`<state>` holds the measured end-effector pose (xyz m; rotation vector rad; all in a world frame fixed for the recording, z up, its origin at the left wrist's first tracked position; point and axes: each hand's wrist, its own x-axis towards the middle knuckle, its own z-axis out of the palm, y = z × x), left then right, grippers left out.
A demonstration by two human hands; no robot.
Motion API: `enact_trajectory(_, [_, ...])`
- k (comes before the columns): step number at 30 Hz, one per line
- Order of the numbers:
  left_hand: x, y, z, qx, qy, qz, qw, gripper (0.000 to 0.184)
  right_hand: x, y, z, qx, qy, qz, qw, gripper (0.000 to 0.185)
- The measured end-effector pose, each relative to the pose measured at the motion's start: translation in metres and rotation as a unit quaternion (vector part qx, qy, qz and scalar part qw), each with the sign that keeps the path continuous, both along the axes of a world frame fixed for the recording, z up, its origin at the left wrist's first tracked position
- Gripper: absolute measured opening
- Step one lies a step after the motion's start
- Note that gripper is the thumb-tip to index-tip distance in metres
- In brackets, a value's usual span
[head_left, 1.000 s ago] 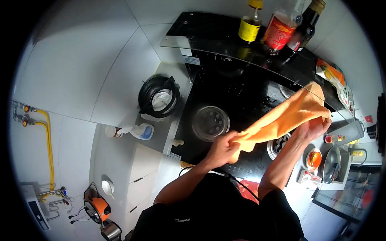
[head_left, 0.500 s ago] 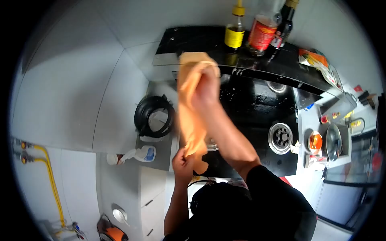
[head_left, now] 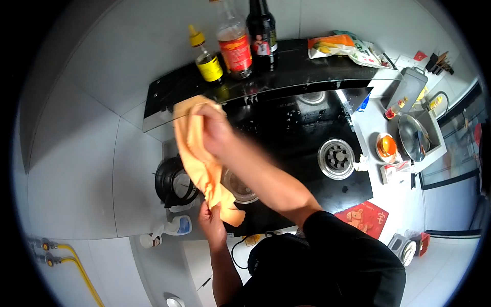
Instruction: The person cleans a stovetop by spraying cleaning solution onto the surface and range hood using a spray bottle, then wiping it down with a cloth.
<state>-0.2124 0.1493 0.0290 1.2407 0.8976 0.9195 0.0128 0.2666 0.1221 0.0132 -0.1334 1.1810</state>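
An orange cloth hangs stretched between my two hands at the left side of the black stovetop. My right hand is closed on its upper part, by the front edge of the black ledge behind the stove. Lower down, my left hand pinches the cloth near its loose end, at the stove's front left corner. Partly behind the cloth and my right forearm is the left burner. The right burner shows fully, without a pan support.
On the ledge stand a yellow-capped bottle, a red-labelled bottle, a dark bottle and food packets. Black pan supports and a white spray bottle sit left. Rightward are an orange bowl and a wok.
My view has turned, so the stove and ledge appear farther left and a red mat shows at lower right. Both hands still hold the cloth; its upper end stays by the ledge.
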Motion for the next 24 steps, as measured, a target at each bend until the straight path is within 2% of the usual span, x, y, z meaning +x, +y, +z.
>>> enact_trajectory(2, [0.017, -0.007, -0.014, -0.027, -0.031, -0.035, 0.999, 0.019, 0.049, -0.051, -0.001, 0.006, 0.002, -0.02, 1.0, 0.012])
enact_trajectory(4, [0.045, -0.022, -0.004, -0.007, -0.019, -0.06, 0.998, 0.02, 0.099, -0.098, -0.005, 0.024, -0.024, -0.102, 0.994, 0.02])
enact_trajectory(6, [0.072, -0.034, -0.01, -0.006, -0.02, -0.099, 0.995, 0.023, 0.133, -0.157, 0.021, 0.04, -0.099, -0.13, 0.986, 0.031])
enact_trajectory(8, [0.104, -0.051, 0.0, -0.02, -0.02, -0.14, 0.99, 0.025, 0.181, -0.199, 0.01, 0.033, -0.132, -0.18, 0.974, 0.04])
enact_trajectory(10, [0.138, -0.069, 0.003, -0.023, -0.028, -0.184, 0.982, 0.026, 0.213, -0.242, 0.014, -0.004, -0.094, -0.212, 0.973, 0.042])
enact_trajectory(12, [0.17, -0.083, 0.005, 0.01, 0.002, -0.243, 0.97, 0.026, 0.253, -0.282, 0.01, -0.017, -0.113, -0.258, 0.959, 0.041])
enact_trajectory(14, [0.202, -0.101, 0.018, 0.032, -0.011, -0.299, 0.954, 0.026, 0.295, -0.325, -0.004, -0.064, -0.102, -0.352, 0.928, 0.037])
enact_trajectory(16, [0.229, -0.113, 0.007, 0.06, 0.015, -0.353, 0.934, 0.026, 0.345, -0.368, -0.021, -0.086, -0.141, -0.41, 0.897, 0.032])
enact_trajectory(18, [0.255, -0.132, 0.022, 0.079, -0.008, -0.368, 0.926, 0.024, 0.403, -0.405, -0.042, -0.017, -0.208, -0.435, 0.876, 0.028])
enact_trajectory(20, [0.272, -0.14, 0.033, 0.082, 0.017, -0.409, 0.909, 0.022, 0.406, -0.407, -0.029, -0.077, -0.19, -0.45, 0.869, 0.027])
enact_trajectory(22, [0.272, -0.144, 0.047, 0.119, 0.01, -0.385, 0.915, 0.016, 0.383, -0.391, -0.014, -0.09, -0.171, -0.428, 0.883, 0.029])
enact_trajectory(24, [0.252, -0.132, 0.05, 0.141, 0.026, -0.378, 0.915, 0.013, 0.35, -0.366, -0.007, -0.143, -0.167, -0.442, 0.87, 0.032])
